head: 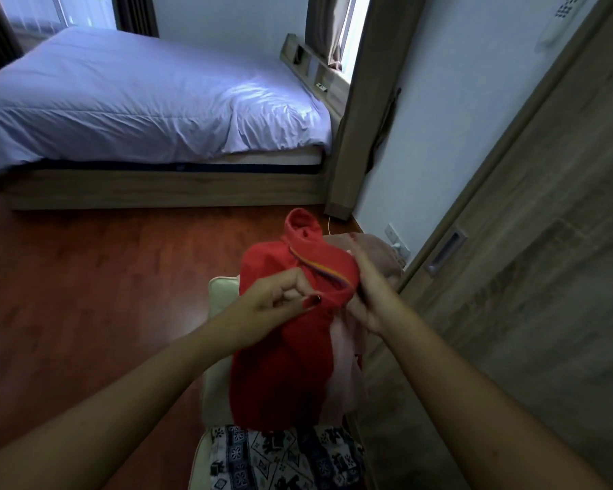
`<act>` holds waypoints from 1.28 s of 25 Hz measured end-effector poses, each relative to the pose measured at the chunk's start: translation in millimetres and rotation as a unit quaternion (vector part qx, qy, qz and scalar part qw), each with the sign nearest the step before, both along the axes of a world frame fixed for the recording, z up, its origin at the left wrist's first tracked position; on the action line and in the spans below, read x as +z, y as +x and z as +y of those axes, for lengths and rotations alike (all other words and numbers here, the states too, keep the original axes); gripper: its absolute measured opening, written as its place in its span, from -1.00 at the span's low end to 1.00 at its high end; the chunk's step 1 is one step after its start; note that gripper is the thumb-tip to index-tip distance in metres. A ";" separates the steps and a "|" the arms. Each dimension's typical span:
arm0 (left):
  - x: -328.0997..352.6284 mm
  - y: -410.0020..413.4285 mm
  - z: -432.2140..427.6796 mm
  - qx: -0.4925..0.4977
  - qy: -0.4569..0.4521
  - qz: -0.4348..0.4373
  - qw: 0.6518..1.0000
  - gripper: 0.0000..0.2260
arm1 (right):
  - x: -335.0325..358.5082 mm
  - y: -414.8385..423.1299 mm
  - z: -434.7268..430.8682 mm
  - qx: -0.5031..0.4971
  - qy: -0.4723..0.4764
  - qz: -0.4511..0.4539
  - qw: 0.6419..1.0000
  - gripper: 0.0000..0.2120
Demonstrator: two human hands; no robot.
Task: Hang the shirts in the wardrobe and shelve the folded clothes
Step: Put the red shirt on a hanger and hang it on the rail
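two hands hold a red shirt [280, 366] up over a white basket [217, 295] on the floor [85, 295]. the left hand [276, 300] pinches the shirt's collar edge between thumb and fingertips, the other fingers curled in. the right hand [367, 298] grips the collar's other side, fingers closed into the cloth, and a pale pink garment [347, 366] hangs under it against the shirt's right edge; whether that hand grasps the pink one too i cannot tell. a striped band runs inside the collar. the shirt's body hangs down, its hem just above a black-and-white patterned cloth [280, 461] lying at the basket's near end. more pinkish clothes [379, 256] sit at the basket's far end, behind the right hand. a wooden wardrobe door [528, 277] with a recessed handle stands shut just to the right. a bed [138, 93] lies well beyond, by the far wall.
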State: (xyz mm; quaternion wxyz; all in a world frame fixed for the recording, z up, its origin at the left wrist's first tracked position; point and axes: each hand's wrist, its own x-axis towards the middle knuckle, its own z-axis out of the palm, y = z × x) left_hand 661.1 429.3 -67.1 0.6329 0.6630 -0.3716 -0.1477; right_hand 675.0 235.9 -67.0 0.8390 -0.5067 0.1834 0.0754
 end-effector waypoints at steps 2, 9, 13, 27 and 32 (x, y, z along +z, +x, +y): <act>-7.2 -6.3 6.8 -0.036 0.025 0.001 0.999 -0.88 | 4.4 -0.5 4.6 -0.008 -0.086 -0.010 0.996 -0.53; 21.9 7.3 11.5 0.113 0.055 0.332 0.935 -0.49 | 63.7 -50.8 15.1 0.015 -0.207 -0.161 0.965 -0.88; 51.0 1.6 3.2 0.108 0.129 0.294 0.941 -0.77 | 63.1 -96.3 37.1 0.114 -0.336 -0.200 0.913 -0.86; 271.8 -188.8 -97.3 -0.126 0.118 -0.308 0.936 -0.69 | 159.4 -276.6 -72.2 -0.159 -0.540 -0.300 0.770 -0.64; 300.2 -276.2 -179.9 -0.180 0.066 -0.345 0.919 -0.74 | 182.8 -416.1 -157.9 -0.303 -0.571 -0.270 0.714 -0.69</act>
